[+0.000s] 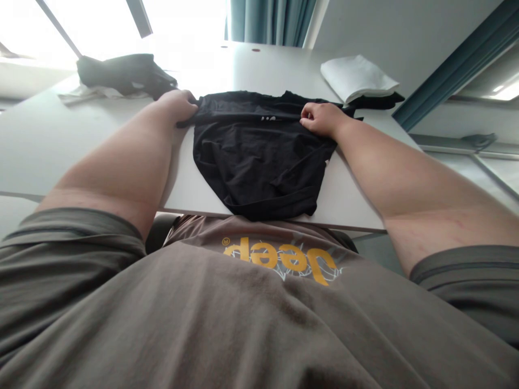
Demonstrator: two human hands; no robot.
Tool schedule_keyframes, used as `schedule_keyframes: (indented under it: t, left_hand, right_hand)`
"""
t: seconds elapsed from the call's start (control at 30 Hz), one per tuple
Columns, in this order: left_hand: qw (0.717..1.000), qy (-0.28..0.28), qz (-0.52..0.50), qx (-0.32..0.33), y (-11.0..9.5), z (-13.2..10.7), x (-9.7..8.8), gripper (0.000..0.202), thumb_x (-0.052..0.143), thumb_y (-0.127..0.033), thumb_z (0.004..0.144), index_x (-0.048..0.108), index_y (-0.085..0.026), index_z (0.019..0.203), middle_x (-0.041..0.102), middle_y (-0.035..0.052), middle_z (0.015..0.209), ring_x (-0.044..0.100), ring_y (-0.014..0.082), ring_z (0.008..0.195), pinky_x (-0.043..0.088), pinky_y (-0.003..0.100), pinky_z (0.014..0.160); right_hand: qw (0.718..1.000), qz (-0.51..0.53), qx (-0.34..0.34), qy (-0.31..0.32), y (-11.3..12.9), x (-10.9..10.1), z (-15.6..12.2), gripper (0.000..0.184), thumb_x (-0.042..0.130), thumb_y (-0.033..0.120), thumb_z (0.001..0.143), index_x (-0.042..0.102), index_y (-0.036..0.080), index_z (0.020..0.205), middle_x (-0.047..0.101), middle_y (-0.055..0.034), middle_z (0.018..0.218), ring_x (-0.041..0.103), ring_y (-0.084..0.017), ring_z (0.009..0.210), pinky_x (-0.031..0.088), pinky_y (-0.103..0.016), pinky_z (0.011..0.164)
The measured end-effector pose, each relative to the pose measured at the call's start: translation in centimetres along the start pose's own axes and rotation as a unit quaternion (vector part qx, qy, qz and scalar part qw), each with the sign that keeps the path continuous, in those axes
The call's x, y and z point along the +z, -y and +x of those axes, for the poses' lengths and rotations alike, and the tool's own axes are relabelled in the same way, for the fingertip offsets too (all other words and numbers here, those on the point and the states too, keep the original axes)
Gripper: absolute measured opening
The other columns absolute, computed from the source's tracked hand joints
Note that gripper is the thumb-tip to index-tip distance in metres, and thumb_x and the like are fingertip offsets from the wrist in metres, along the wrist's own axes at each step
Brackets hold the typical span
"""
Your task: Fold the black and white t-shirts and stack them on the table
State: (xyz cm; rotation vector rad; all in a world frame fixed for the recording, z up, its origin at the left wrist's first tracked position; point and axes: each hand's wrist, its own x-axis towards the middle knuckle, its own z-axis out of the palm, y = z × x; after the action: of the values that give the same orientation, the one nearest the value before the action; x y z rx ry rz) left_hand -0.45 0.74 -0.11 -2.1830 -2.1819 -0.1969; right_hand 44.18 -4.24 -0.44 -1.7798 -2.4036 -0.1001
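Observation:
A black T-shirt (259,156) lies spread on the white table in front of me, its neck side away from me and its hem at the near edge. Small white print shows across its upper part. My left hand (179,105) is closed at the sleeve on the left, its fingertips partly hidden. On the upper right of the shirt, my right hand (320,119) has its fingers curled and pinched on the fabric. The cloth is wrinkled in the middle, and its lower right side slants inward.
On the white table (36,146), a dark heap of clothing (121,73) over pale cloth sits at the far left. A folded white cloth (357,78) rests on a black one (379,101) at the far right. Teal curtains (271,21) hang behind. My body is against the near edge.

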Motion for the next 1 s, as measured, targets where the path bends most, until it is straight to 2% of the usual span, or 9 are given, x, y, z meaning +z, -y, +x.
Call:
schedule_keyframes:
  t: [0.17, 0.3, 0.43, 0.57, 0.83, 1.0]
  left_hand:
    - [1.0, 0.004, 0.002, 0.002, 0.07, 0.06, 0.07, 0.058, 0.066, -0.046, 0.094, 0.068, -0.021, 0.146, 0.068, 0.007, 0.14, 0.061, 0.0308, 0.114, 0.052, 0.045, 0.102]
    - [1.0, 0.003, 0.0, 0.004, -0.11, -0.06, -0.04, 0.055, 0.067, -0.045, 0.094, 0.071, -0.019, 0.143, 0.069, 0.0081, 0.138, 0.062, 0.0322, 0.115, 0.051, 0.045, 0.103]
    - [1.0, 0.002, -0.015, -0.008, -0.09, -0.02, -0.04, 0.06, 0.072, -0.052, 0.093, 0.07, -0.02, 0.144, 0.068, 0.008, 0.14, 0.06, 0.035, 0.122, 0.05, 0.045, 0.105]
    - [1.0, 0.004, -0.018, -0.013, -0.03, -0.03, -0.04, 0.062, 0.071, -0.057, 0.094, 0.069, -0.022, 0.145, 0.067, 0.0065, 0.142, 0.06, 0.0337, 0.122, 0.049, 0.045, 0.106]
    - [1.0, 0.003, -0.006, 0.005, -0.03, -0.07, -0.1, 0.059, 0.068, -0.045, 0.094, 0.068, -0.015, 0.146, 0.066, 0.0111, 0.143, 0.061, 0.0363, 0.124, 0.053, 0.048, 0.103]
    - [1.0, 0.003, -0.006, 0.004, -0.12, -0.07, -0.16, 0.056, 0.068, -0.043, 0.096, 0.068, -0.017, 0.146, 0.066, 0.0101, 0.144, 0.062, 0.0355, 0.124, 0.052, 0.049, 0.105]
  right_hand:
    - [1.0, 0.0, 0.001, 0.005, 0.01, 0.04, 0.02, 0.03, 0.059, 0.029, 0.105, 0.07, 0.012, 0.127, 0.074, -0.0159, 0.124, 0.063, -0.023, 0.103, 0.04, -0.034, 0.09]
    - [1.0, 0.001, 0.005, 0.006, 0.07, 0.02, -0.04, 0.029, 0.058, 0.028, 0.105, 0.07, 0.013, 0.126, 0.073, -0.0161, 0.125, 0.063, -0.024, 0.104, 0.04, -0.035, 0.091]
    - [1.0, 0.002, 0.002, 0.005, 0.06, 0.06, -0.04, 0.029, 0.059, 0.029, 0.105, 0.07, 0.013, 0.126, 0.073, -0.0161, 0.124, 0.063, -0.025, 0.104, 0.04, -0.036, 0.091]
    - [1.0, -0.008, -0.003, -0.002, 0.05, 0.07, -0.07, 0.028, 0.059, 0.028, 0.104, 0.071, 0.013, 0.125, 0.074, -0.0155, 0.121, 0.063, -0.024, 0.099, 0.04, -0.035, 0.088]
    - [1.0, -0.01, -0.006, -0.002, -0.12, 0.18, 0.11, 0.028, 0.059, 0.029, 0.104, 0.07, 0.014, 0.125, 0.074, -0.015, 0.122, 0.063, -0.024, 0.099, 0.04, -0.034, 0.088]
    - [1.0, -0.005, 0.001, 0.001, 0.14, 0.03, -0.05, 0.028, 0.059, 0.029, 0.104, 0.07, 0.014, 0.125, 0.073, -0.0161, 0.126, 0.063, -0.025, 0.104, 0.04, -0.035, 0.09]
